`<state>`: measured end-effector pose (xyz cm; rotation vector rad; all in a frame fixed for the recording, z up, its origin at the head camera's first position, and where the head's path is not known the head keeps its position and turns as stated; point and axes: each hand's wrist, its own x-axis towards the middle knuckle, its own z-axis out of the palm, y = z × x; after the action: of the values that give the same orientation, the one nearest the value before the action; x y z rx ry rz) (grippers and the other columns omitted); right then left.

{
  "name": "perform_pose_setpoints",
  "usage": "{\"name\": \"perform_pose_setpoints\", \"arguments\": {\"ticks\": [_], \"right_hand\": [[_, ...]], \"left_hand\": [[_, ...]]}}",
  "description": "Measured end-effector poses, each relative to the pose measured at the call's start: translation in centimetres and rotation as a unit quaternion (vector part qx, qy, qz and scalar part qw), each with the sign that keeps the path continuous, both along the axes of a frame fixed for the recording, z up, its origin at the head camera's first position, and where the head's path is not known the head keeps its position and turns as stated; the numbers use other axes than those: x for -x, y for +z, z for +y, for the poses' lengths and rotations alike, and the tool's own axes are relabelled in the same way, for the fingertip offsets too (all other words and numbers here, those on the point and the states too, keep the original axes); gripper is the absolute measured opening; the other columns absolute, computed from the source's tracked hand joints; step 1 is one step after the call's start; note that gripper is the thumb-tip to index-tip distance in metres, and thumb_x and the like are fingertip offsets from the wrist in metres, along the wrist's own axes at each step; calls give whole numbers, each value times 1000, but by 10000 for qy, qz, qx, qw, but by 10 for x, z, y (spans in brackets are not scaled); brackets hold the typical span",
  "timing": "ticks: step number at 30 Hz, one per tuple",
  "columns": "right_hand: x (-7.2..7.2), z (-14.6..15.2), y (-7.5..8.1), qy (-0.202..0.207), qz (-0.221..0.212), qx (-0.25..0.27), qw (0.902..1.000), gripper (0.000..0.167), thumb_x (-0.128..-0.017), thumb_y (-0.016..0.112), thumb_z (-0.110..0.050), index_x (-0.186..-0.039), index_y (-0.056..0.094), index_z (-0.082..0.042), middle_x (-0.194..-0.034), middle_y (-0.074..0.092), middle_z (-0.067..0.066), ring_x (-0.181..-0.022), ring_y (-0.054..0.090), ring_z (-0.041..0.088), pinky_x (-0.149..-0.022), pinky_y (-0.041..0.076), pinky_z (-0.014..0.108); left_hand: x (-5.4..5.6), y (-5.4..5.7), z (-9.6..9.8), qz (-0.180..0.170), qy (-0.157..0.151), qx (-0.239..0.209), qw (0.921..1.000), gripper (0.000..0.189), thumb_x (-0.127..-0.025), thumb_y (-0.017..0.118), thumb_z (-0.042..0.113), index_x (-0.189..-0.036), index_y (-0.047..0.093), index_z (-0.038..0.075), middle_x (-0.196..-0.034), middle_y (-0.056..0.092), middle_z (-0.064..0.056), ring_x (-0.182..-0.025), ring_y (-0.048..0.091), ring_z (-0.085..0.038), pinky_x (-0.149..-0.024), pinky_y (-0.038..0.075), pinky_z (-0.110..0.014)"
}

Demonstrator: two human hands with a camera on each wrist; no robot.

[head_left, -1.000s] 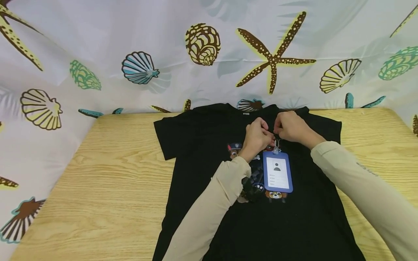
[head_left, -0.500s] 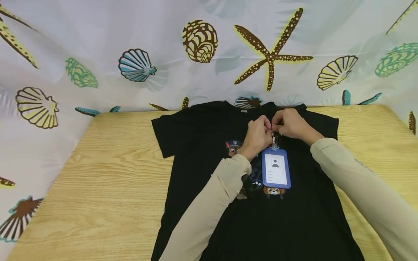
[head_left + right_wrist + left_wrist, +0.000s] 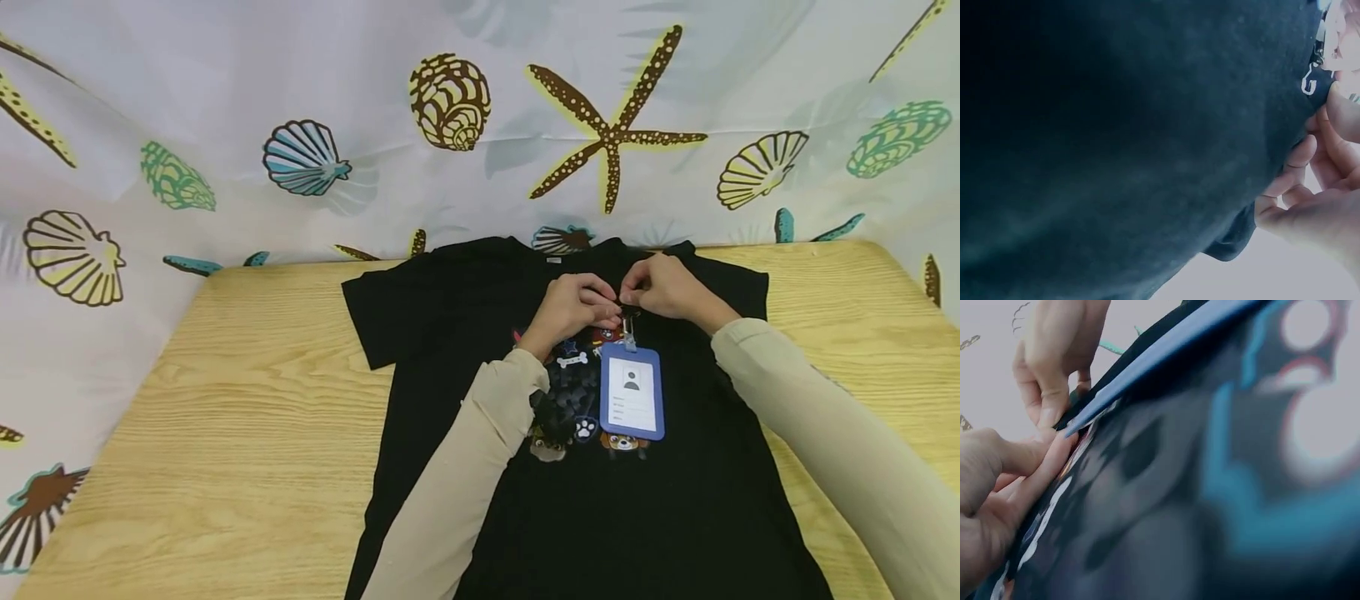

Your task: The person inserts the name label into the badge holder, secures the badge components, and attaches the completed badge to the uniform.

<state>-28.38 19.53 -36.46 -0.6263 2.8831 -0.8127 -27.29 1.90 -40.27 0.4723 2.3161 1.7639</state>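
A black T-shirt (image 3: pixel 660 517) with cartoon dog prints lies spread face up. On its chest rests an ID badge (image 3: pixel 632 392) in a blue holder, topped by a clear strap (image 3: pixel 629 337) and a metal clip. My left hand (image 3: pixel 573 308) pinches at the clip, whose top is mostly hidden by the fingers. Close beside it, my right hand (image 3: pixel 663 287) pinches a bit of shirt cloth between thumb and finger. The right wrist view shows a thin metal hook (image 3: pixel 1309 84) against the cloth by the right fingertips. In the left wrist view both hands' fingertips meet at the badge's blue edge (image 3: pixel 1147 369).
The shirt lies on a light wood-grain table (image 3: pixel 262 433), its collar toward the back edge. A white curtain (image 3: pixel 375 67) printed with shells and starfish hangs behind the table. A dark shiny patch (image 3: pixel 558 408) sits among the prints left of the badge.
Both hands first came closer together at the clip. Since then my left hand has shifted slightly left and down, uncovering bone and paw prints. The badge stays in about the same place on the shirt.
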Motion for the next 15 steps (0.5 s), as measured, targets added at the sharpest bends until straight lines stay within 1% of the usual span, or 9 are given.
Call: {"name": "perform_pose_setpoints", "arguments": {"ticks": [2,4,5,8,10,11,12,14,15], "right_hand": [[-1,-2,1,11,9,51,10000,7,-86,66,-3,-86,72,2,-83,69,12,-72,54,23,-63,42,30],[-1,-3,2,0,6,89,10000,7,-86,67,-3,-87,71,2,-84,68,12,-72,52,22,-62,41,30],[-2,-3,2,-5,-1,101,9999,7,-87,66,-3,-87,71,2,-84,68,12,-72,52,22,-62,40,29],[-4,-3,2,-74,-58,96,9999,8,-87,66,-3,-88,71,3,-84,67,12,-71,51,22,-60,40,29],[-5,-3,2,-113,-88,94,9999,8,-87,66,-3,-88,71,3,-84,67,12,-71,51,22,-60,40,29],[-6,-2,2,-127,-99,95,9998,8,-87,66,-4,-88,71,3,-83,67,12,-70,51,22,-60,40,29],[-6,-2,2,-146,-100,100,9998,8,-87,66,-4,-88,71,2,-82,66,12,-70,51,22,-60,40,29],[-6,-1,2,-178,-102,124,9997,8,-87,67,-5,-86,70,2,-79,66,11,-69,51,21,-59,40,29],[-6,0,1,-194,-107,122,9997,8,-88,67,-5,-86,70,2,-79,65,10,-68,51,21,-59,40,29]], "left_hand": [[-1,-1,1,120,196,-121,9997,9,-84,70,-6,-93,68,-4,-80,72,-16,-65,71,-19,-61,58,-26],[-3,-1,3,246,290,-171,9991,9,-82,72,-6,-90,69,-4,-78,72,-16,-62,70,-19,-59,58,-27],[-3,-2,3,264,274,-231,9990,9,-81,72,-7,-90,69,-5,-78,72,-16,-62,70,-19,-58,58,-27],[-5,-3,2,311,212,-174,9991,11,-81,73,-6,-92,70,-3,-81,72,-15,-63,70,-18,-59,57,-27],[-6,-3,3,360,250,-119,9990,11,-82,72,-5,-92,71,-3,-82,72,-15,-63,69,-17,-58,57,-26],[-7,-3,3,476,338,11,9983,9,-82,72,-3,-91,71,-3,-81,72,-14,-62,69,-16,-57,57,-25],[-8,-2,3,667,471,274,9963,7,-83,73,1,-89,72,-2,-80,73,-12,-62,68,-14,-56,55,-22],[-10,1,5,964,753,968,9878,8,-84,75,10,-85,75,2,-77,73,-7,-62,66,-11,-55,52,-18],[-12,3,6,1079,845,1343,9814,10,-84,76,15,-84,76,5,-75,72,-4,-63,64,-9,-54,49,-17]]}}
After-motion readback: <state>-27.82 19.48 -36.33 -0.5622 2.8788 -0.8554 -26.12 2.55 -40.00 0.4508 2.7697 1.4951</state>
